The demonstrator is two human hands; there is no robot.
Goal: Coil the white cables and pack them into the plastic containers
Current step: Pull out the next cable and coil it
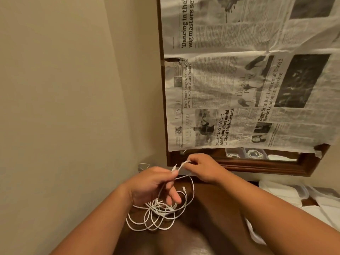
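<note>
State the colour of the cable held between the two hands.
The cable is white; head view.

A dark wooden table (211,218) carries a tangle of white cables (156,207), with plastic containers (287,192) at its right.

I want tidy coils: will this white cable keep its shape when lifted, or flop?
Probably floppy: the white cable hangs in slack loops from the left hand and lies tangled on the wooden table. Likely light: pinches by the left and right hand carry its raised part. The crossed loops may snag when lifted.
</note>
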